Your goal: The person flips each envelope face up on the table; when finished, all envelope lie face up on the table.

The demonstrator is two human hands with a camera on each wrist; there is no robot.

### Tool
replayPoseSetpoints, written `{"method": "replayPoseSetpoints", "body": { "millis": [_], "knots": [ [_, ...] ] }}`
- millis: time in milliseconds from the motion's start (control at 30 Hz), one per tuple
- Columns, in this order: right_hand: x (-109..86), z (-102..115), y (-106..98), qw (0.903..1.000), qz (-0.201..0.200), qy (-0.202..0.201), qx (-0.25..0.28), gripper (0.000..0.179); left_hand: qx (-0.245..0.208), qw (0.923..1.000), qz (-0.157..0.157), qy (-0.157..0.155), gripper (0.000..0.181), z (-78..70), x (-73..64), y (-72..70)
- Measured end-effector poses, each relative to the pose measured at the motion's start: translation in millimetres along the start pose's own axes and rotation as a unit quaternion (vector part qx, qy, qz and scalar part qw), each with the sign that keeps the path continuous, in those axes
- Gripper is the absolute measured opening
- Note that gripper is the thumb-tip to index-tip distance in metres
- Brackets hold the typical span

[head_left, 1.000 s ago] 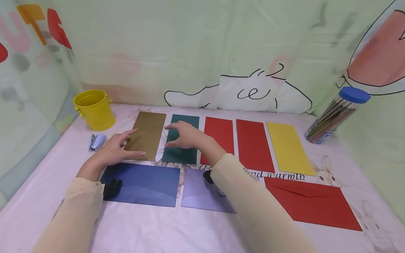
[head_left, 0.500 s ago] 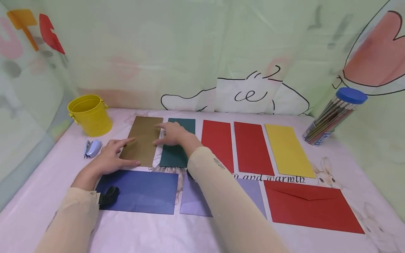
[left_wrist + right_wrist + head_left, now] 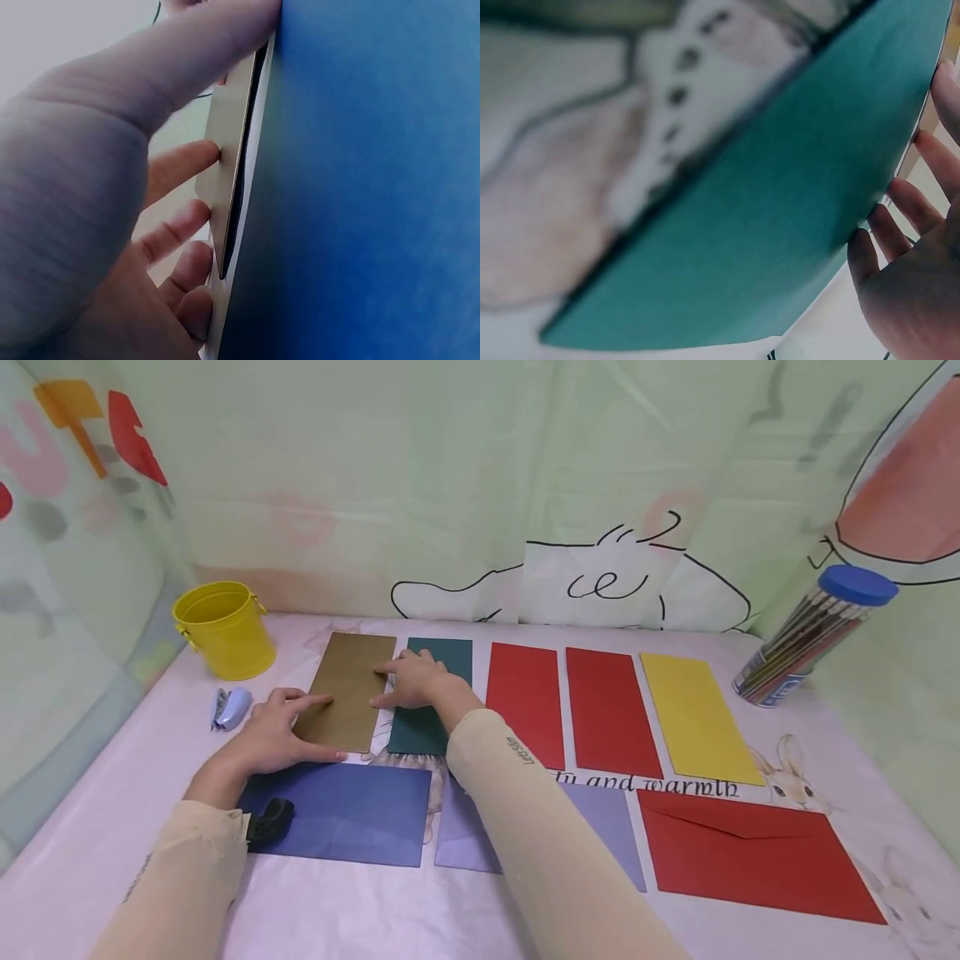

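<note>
A brown envelope (image 3: 348, 693) lies flat at the left of the back row. My left hand (image 3: 273, 735) is at its near left corner, index finger over its surface and thumb along its near edge. The left wrist view shows spread fingers against the brown envelope's side (image 3: 234, 142). Over the dark green envelope (image 3: 450, 653), my right hand (image 3: 420, 681) reaches left, index finger and thumb touching the brown envelope's right edge. In the right wrist view, the fingers stay extended along the green envelope's far edge (image 3: 795, 202). The blue envelope (image 3: 341, 818) lies below my left hand.
Two red envelopes (image 3: 525, 702) and a yellow one (image 3: 697, 714) continue the back row. In front lie a lavender envelope (image 3: 600, 827) and a red flapped one (image 3: 757, 860). A yellow bucket (image 3: 228, 639), lilac stapler (image 3: 231, 708) and pencil tub (image 3: 813, 639) stand around.
My right hand has moved left from beside the green envelope onto the brown envelope's right edge. My left hand has shifted slightly toward me, its thumb now at the near edge.
</note>
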State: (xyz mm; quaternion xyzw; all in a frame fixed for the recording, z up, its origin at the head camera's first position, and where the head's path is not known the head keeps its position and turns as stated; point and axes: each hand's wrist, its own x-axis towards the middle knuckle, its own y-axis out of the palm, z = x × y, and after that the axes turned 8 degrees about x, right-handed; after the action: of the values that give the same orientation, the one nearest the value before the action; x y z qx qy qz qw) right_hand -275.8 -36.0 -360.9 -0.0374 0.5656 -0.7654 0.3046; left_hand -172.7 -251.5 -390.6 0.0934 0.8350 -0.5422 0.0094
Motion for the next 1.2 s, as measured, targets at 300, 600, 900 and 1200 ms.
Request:
{"method": "replayPoseSetpoints", "body": {
  "millis": [300, 600, 900, 1200],
  "knots": [
    [2.3, -3.3, 0.3, 1.0000, 0.004, -0.005, 0.005, 0.071, 0.017, 0.9997, -0.008, 0.012, 0.098, 2.5, 2.4, 1.0],
    [2.5, -7.3, 0.4, 0.9998, 0.010, -0.014, 0.015, 0.071, 0.008, 0.9999, 0.004, 0.009, 0.090, 2.5, 2.9, -0.3],
    [-0.7, -5.1, 1.9, 0.9996, 0.012, -0.008, 0.026, 0.071, 0.009, 0.9998, -0.011, 0.011, 0.099, 1.6, 0.7, 1.9],
    [-2.0, -4.0, 1.3, 0.9998, 0.011, -0.004, 0.016, 0.071, 0.032, 0.9993, -0.003, 0.017, 0.093, -1.0, 0.2, 1.1]
  ]
}}
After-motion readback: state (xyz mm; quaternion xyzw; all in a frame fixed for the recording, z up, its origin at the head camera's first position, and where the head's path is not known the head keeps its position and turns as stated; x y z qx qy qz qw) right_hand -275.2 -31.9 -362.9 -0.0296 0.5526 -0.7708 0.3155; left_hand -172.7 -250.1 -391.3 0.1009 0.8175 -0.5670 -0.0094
